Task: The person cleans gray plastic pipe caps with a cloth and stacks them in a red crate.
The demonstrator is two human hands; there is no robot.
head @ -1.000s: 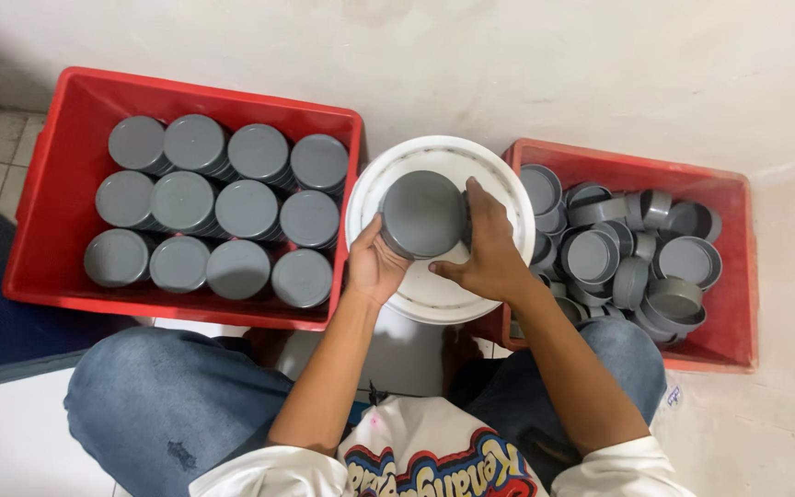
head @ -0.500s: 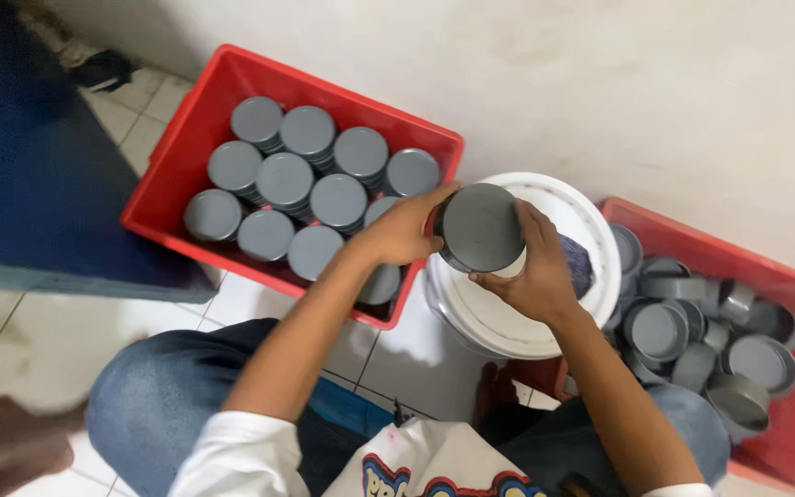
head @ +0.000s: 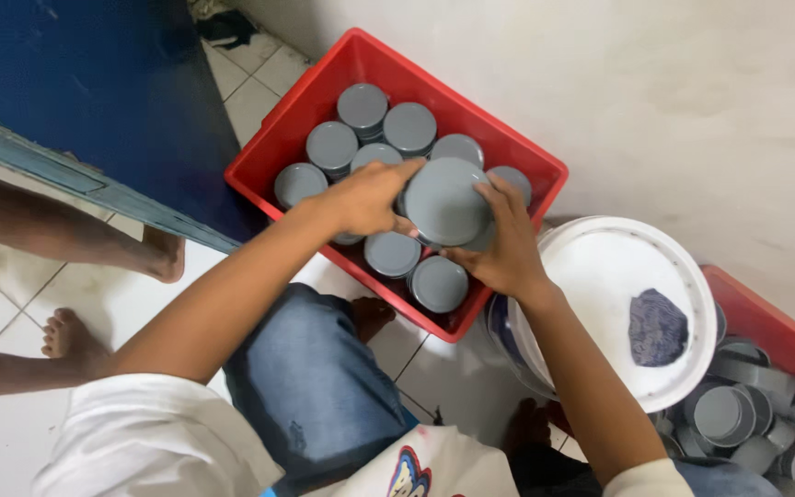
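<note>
While your fingers clasped the grey round cap (head: 443,201) from both sides, it hung over the red crate (head: 324,83), no longer above the white bucket lid (head: 600,276) where it had been. Left hand (head: 365,198) and right hand (head: 503,248) pinched its rim. Beneath your fingertips stood rows of capped grey pieces (head: 388,129); a dark rag (head: 657,327) lay on the lid.

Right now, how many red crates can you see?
2. One red crate sits by the wall, full of gray caps, under both hands holding a gray cap. The other red crate is at the right edge, partly hidden behind the white bucket lid.
</note>
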